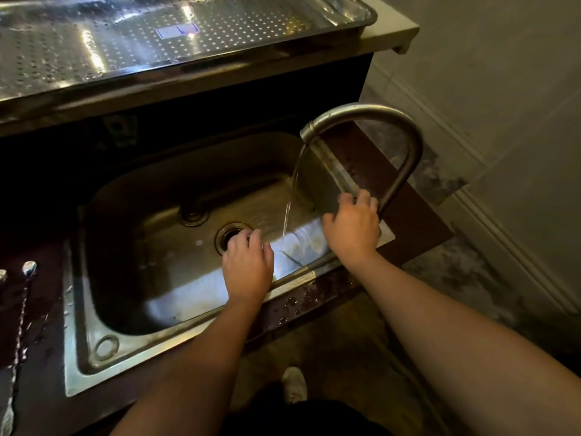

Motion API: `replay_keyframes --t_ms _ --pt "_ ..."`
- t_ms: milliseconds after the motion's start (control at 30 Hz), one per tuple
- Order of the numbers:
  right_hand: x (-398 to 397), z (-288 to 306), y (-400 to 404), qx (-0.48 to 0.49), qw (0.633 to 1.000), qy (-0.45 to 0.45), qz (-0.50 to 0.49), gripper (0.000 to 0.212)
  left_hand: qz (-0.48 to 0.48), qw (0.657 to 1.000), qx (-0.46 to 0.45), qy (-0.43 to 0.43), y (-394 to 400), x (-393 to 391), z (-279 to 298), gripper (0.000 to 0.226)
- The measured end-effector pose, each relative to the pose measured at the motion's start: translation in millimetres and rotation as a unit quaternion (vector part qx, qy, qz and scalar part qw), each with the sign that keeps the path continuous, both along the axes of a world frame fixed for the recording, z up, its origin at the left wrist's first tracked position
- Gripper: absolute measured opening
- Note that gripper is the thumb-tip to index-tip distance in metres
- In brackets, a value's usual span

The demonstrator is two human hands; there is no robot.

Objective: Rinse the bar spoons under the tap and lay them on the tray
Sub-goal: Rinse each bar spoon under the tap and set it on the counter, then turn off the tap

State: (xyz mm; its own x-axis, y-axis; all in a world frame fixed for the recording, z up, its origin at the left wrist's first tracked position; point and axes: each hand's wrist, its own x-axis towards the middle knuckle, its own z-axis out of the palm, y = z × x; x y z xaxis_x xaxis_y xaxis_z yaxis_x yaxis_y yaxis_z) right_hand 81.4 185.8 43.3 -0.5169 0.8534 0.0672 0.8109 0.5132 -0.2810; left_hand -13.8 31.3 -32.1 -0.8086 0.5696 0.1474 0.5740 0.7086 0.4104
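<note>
Two bar spoons lie on the dark wet counter left of the sink: one with a twisted stem and its bowl pointing away from me, the other cut off by the frame's edge. Water runs from the curved tap into the steel sink. My right hand grips the tap handle at the spout's base. My left hand hovers over the sink near the drain, left of the stream, fingers loosely bent and empty. The perforated steel tray sits on the raised shelf behind the sink and holds nothing.
The shelf's dark front rises directly behind the sink. A tiled floor and wall lie to the right. My shoe shows below the counter's front edge. Water drops dot the counter rim.
</note>
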Motion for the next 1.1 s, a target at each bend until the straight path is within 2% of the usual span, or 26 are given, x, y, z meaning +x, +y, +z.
replay_keyframes --t_ms 167,400,533,633,800,933,1100 --pt "3.9 -3.0 -11.5 0.017 1.000 -0.013 -0.004 0.042 -0.001 1.000 0.004 -0.008 -1.5 0.0 1.8 0.032" --pt "-9.4 2.7 -37.0 0.050 0.999 -0.010 0.007 0.058 0.003 1.000 0.017 -0.015 -18.6 -10.0 16.9 0.034" --pt "-34.3 2.0 -70.6 -0.013 0.999 0.007 0.038 0.052 0.033 0.999 0.030 0.008 -52.4 -33.4 33.0 0.031" --pt "-58.6 -0.7 -106.6 -0.057 0.994 0.018 0.086 0.046 0.067 0.996 0.040 0.035 -90.5 -54.7 43.2 0.031" --pt "-111.3 2.6 -184.2 -0.137 0.978 0.037 0.156 0.035 0.151 0.988 0.033 0.031 -178.2 -91.8 54.0 0.032" --pt "-151.2 3.9 -251.0 -0.185 0.959 0.038 0.212 0.041 0.216 0.975 0.015 0.046 -260.0 -117.5 60.7 0.033" --pt "-192.3 -2.2 -323.7 -0.231 0.941 0.021 0.247 0.040 0.289 0.957 -0.004 0.025 -351.9 -141.1 68.1 0.035"
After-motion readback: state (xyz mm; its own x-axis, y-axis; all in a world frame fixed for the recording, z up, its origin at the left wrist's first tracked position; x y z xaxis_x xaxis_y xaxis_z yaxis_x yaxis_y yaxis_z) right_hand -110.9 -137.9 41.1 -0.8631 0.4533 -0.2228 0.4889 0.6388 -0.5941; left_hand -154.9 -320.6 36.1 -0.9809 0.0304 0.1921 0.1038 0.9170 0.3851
